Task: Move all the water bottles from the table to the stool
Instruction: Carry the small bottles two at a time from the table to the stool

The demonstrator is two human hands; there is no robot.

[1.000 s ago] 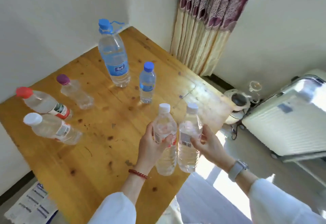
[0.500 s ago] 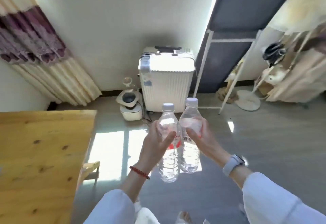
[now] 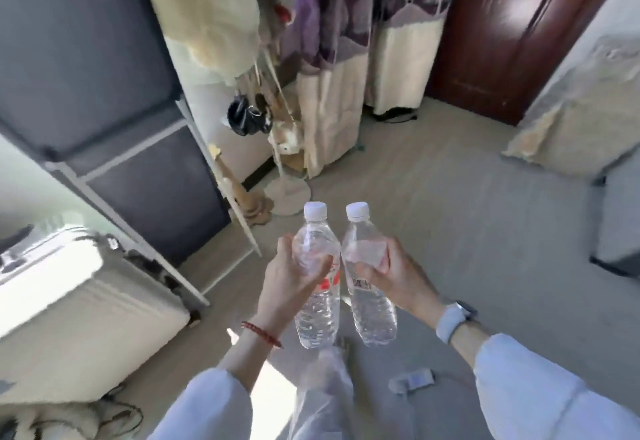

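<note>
The left hand (image 3: 289, 278) wraps one clear plastic water bottle with a white cap (image 3: 317, 289), held up over the floor; the right hand (image 3: 393, 275) wraps another bottle (image 3: 369, 287) beside it. They look full, heavy, smooth and squashy, so hold the middle.

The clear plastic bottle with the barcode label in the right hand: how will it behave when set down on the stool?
The clear plastic bottle with the barcode label looks nearly full, so probably fairly heavy for its size. Its thin ribbed wall may give slightly under the right hand. Tall and narrow, it could tip if set down tilted, then roll.
</note>
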